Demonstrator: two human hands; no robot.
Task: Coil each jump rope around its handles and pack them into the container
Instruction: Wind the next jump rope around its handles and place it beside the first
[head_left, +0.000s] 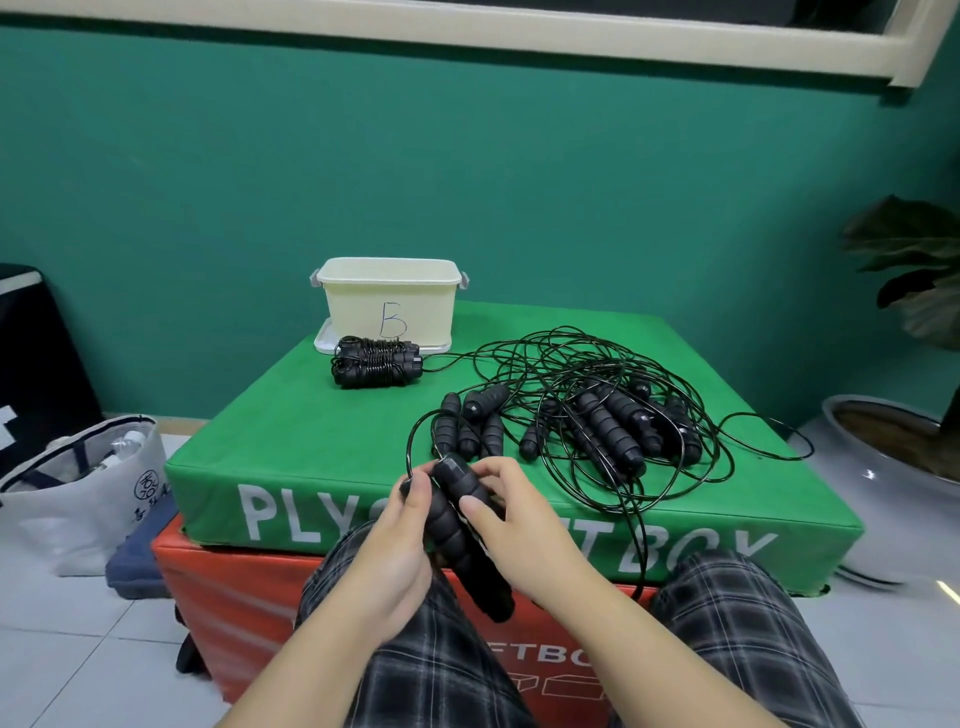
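I see both hands low in front of the green box (322, 447), holding a pair of black handles (462, 525) side by side. My left hand (389, 551) curls round the left handle, thumb lying along its top end. My right hand (511, 525) grips the other handle from the right, thumb across its ribbed foam, fingers curled near the cap. A thin black cord (415, 441) loops up from the handle tops and trails into the tangle (587, 410) on the box's right half — several loose handles lie in it, cords crossing over them.

1 coiled rope (375, 362) sits at the back left of the box, just before the cream container (389, 304) marked "B". I cannot tell whether they touch. The container stands on its lid (323, 340), open.

Beneath the green box sits a red box (239, 597); a white bag (88, 493) lies on the floor at left.
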